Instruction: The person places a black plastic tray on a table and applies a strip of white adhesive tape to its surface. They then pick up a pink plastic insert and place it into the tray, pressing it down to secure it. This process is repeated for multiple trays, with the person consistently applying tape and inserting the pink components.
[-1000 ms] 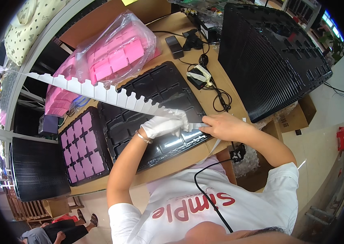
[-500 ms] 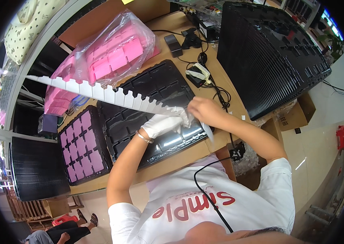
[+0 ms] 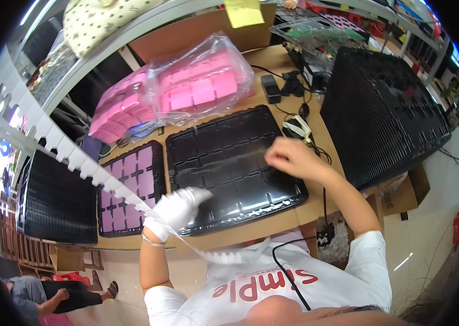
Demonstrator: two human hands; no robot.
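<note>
A long white notched strip (image 3: 74, 155) slants from the upper left down across the glove and wrist of my left hand (image 3: 175, 209), its lower end curling by my shirt. That hand wears a white glove; its fingers are blurred, and its grip on the strip is unclear. My bare right hand (image 3: 293, 158) hovers over the right part of a large black compartment tray (image 3: 229, 168), its fingers curled; whatever they may hold is hidden. A smaller black tray (image 3: 159, 163) with purple pads (image 3: 141, 163) in its compartments lies to the left.
Pink divided trays in clear plastic (image 3: 199, 87) stand at the back. Tall stacks of black trays rise at the right (image 3: 371, 125) and left (image 3: 58, 198). Cables and a black adapter (image 3: 271, 88) lie on the cardboard (image 3: 289, 217). Another person (image 3: 50, 296) sits at the lower left.
My hands have moved apart; the left went left and down, taking the strip's near part with it. The right hand is away from the strip. The view has shifted too.
</note>
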